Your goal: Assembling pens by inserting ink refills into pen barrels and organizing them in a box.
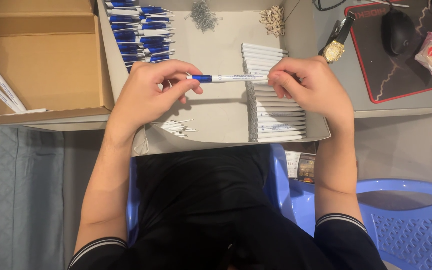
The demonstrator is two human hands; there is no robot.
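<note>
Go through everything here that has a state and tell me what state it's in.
pen: held level between both hands, over the tray
left hand: pinching the pen's blue end
right hand: gripping the white end
white barrels: stacked in a row
cardboard box: open
wristwatch: off, lying on desk

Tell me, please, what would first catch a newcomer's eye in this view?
Most striking is the blue-and-white pen held level between the left hand and right hand above a shallow white tray. White barrels are stacked at the tray's right side and blue pen parts at its far left corner.
</note>
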